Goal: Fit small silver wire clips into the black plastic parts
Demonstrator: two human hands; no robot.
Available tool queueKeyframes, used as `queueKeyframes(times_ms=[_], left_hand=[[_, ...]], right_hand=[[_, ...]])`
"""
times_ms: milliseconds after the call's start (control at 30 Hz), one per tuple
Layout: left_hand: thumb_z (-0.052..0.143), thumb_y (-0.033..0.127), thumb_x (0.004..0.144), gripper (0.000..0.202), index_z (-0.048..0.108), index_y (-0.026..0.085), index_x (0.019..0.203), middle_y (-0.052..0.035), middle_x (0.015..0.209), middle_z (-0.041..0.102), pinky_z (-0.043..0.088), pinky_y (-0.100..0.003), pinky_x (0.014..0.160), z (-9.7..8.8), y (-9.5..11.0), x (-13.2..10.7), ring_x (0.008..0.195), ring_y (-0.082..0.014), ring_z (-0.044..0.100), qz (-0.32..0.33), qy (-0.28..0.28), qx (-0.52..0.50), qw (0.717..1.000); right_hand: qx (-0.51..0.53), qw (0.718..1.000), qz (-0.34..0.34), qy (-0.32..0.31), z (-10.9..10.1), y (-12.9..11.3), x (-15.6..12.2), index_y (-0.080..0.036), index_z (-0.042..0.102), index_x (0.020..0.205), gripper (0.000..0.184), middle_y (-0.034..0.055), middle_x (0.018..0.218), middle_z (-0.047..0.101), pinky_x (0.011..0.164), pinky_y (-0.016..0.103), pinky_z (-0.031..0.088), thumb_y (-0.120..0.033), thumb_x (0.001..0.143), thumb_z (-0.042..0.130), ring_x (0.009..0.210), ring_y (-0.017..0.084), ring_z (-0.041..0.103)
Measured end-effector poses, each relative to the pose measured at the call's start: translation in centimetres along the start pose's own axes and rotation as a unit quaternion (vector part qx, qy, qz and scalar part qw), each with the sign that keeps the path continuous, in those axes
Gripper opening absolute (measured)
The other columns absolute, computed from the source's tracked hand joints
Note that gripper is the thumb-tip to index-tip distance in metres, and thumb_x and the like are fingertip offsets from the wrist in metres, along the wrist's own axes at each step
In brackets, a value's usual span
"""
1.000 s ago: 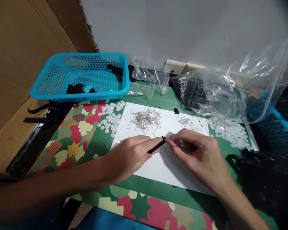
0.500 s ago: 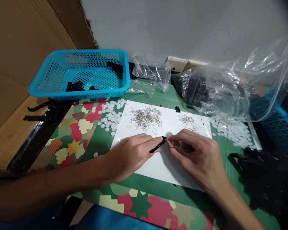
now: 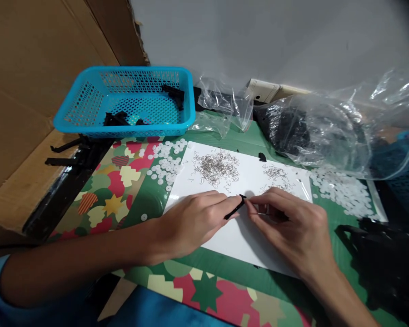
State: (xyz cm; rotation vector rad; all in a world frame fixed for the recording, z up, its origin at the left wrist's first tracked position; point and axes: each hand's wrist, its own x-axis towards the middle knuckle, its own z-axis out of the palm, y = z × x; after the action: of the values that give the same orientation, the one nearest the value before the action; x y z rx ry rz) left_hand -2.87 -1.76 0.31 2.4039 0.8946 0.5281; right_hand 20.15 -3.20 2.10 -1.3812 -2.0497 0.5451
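My left hand (image 3: 199, 218) is closed on a small, narrow black plastic part (image 3: 235, 208), held tilted above a white sheet (image 3: 221, 243). My right hand (image 3: 291, 222) is pinched at the part's upper end, thumb and forefinger together. A thin, shiny sliver shows under its curled fingers, too small to name. Beyond my hands a pile of tiny bent metal wires (image 3: 216, 168) lies on the sheet. Smaller heaps of the same wires (image 3: 275, 172) lie farther right, partly hidden by my right hand.
White discs (image 3: 165, 168) lie left of the sheet, and more white discs (image 3: 344, 190) lie right. A blue basket (image 3: 122, 131) holds several black parts. Clear plastic bags (image 3: 334, 127) line the wall. Black parts (image 3: 381, 263) are heaped at the right.
The whole view has shifted slightly, so everything appears farther right. Both hands keep nearly the same pose at the black part.
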Motion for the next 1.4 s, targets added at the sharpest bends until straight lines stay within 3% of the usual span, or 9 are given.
queueKeyframes(times_ms=[267, 400, 533, 667, 800, 900, 1067, 1200, 1400], left_hand=[[0.045, 0.013, 0.108, 0.035, 0.060, 0.014, 0.139, -0.0108, 0.109, 0.074, 0.064, -0.037, 0.087, -0.1, 0.0, 0.0, 0.099, -0.0226, 0.072, 0.008, -0.004, 0.004, 1.000], [0.046, 0.012, 0.106, 0.034, 0.061, 0.012, 0.137, -0.0126, 0.113, 0.075, 0.065, -0.039, 0.087, -0.2, 0.0, 0.0, 0.100, -0.0239, 0.073, 0.010, -0.001, 0.009, 1.000], [0.049, 0.013, 0.106, 0.034, 0.063, 0.013, 0.137, -0.0118, 0.109, 0.076, 0.065, -0.036, 0.083, -0.2, 0.1, 0.1, 0.097, -0.0225, 0.074, 0.006, 0.005, 0.025, 1.000], [0.047, 0.013, 0.107, 0.036, 0.062, 0.014, 0.139, -0.0089, 0.101, 0.076, 0.064, -0.033, 0.078, -0.1, 0.1, 0.1, 0.092, -0.0209, 0.074, 0.013, 0.011, 0.043, 0.999], [0.043, 0.013, 0.108, 0.036, 0.063, 0.013, 0.137, -0.0084, 0.098, 0.076, 0.065, -0.033, 0.081, 0.1, 0.1, 0.1, 0.089, -0.0206, 0.074, 0.015, 0.012, 0.051, 0.999], [0.039, 0.015, 0.110, 0.037, 0.063, 0.013, 0.139, -0.0082, 0.095, 0.075, 0.065, -0.035, 0.080, 0.2, 0.1, 0.1, 0.088, -0.0214, 0.074, 0.017, 0.020, 0.052, 0.998], [0.047, 0.011, 0.106, 0.036, 0.063, 0.015, 0.137, -0.0099, 0.109, 0.076, 0.066, -0.037, 0.089, 0.3, -0.1, -0.1, 0.099, -0.0233, 0.075, 0.016, 0.019, 0.031, 0.999], [0.053, 0.003, 0.097, 0.046, 0.059, 0.015, 0.141, -0.0088, 0.111, 0.074, 0.065, -0.038, 0.088, 0.3, -0.3, -0.2, 0.101, -0.0248, 0.074, 0.017, -0.002, 0.029, 0.999], [0.054, -0.002, 0.093, 0.053, 0.055, 0.017, 0.144, -0.0052, 0.102, 0.074, 0.062, -0.033, 0.081, 0.0, 0.0, -0.1, 0.096, -0.0220, 0.072, -0.001, -0.031, 0.067, 0.997]], right_hand=[[-0.001, 0.999, 0.004, -0.033, 0.3, 0.0, 0.0, -0.019, 0.067, 0.082, 0.017, -0.0001, 0.074, 0.054, 0.055, 0.028, 0.038, -0.020, 0.099, 0.065, 0.060, 0.012, 0.051], [-0.012, 0.999, 0.003, -0.052, -0.2, -0.1, 0.1, -0.020, 0.067, 0.089, 0.013, 0.0025, 0.083, 0.058, 0.059, 0.030, 0.042, -0.024, 0.101, 0.062, 0.064, 0.013, 0.055], [-0.033, 0.999, -0.004, 0.010, -1.2, -0.1, 0.2, -0.022, 0.069, 0.095, 0.010, 0.0063, 0.096, 0.060, 0.068, 0.035, 0.045, -0.031, 0.099, 0.069, 0.075, 0.018, 0.058], [0.116, 0.990, 0.055, 0.050, -1.3, -0.2, 0.4, -0.025, 0.070, 0.091, 0.021, 0.0072, 0.096, 0.061, 0.078, 0.038, 0.048, -0.032, 0.107, 0.058, 0.091, 0.023, 0.060], [0.319, 0.939, 0.094, 0.090, 0.3, -0.6, 0.7, -0.026, 0.074, 0.100, 0.025, 0.0078, 0.109, 0.064, 0.097, 0.043, 0.054, -0.031, 0.110, 0.052, 0.108, 0.025, 0.066], [0.373, 0.916, 0.090, 0.118, 1.5, -0.9, 0.9, -0.025, 0.076, 0.101, 0.027, 0.0074, 0.109, 0.066, 0.100, 0.044, 0.055, -0.029, 0.111, 0.051, 0.105, 0.023, 0.069], [0.284, 0.952, 0.082, 0.074, 1.2, -1.3, 1.0, -0.026, 0.078, 0.108, 0.024, 0.0071, 0.113, 0.073, 0.095, 0.041, 0.055, -0.028, 0.110, 0.054, 0.106, 0.023, 0.071], [0.136, 0.991, -0.007, 0.000, 0.2, -0.6, 0.9, -0.028, 0.073, 0.125, 0.028, 0.0064, 0.125, 0.072, 0.103, 0.040, 0.050, -0.018, 0.109, 0.052, 0.119, 0.023, 0.066], [-0.053, 0.992, -0.103, -0.050, -1.2, 1.7, 0.6, -0.021, 0.069, 0.122, 0.021, 0.0095, 0.107, 0.065, 0.085, 0.039, 0.048, -0.016, 0.106, 0.056, 0.099, 0.023, 0.060]])
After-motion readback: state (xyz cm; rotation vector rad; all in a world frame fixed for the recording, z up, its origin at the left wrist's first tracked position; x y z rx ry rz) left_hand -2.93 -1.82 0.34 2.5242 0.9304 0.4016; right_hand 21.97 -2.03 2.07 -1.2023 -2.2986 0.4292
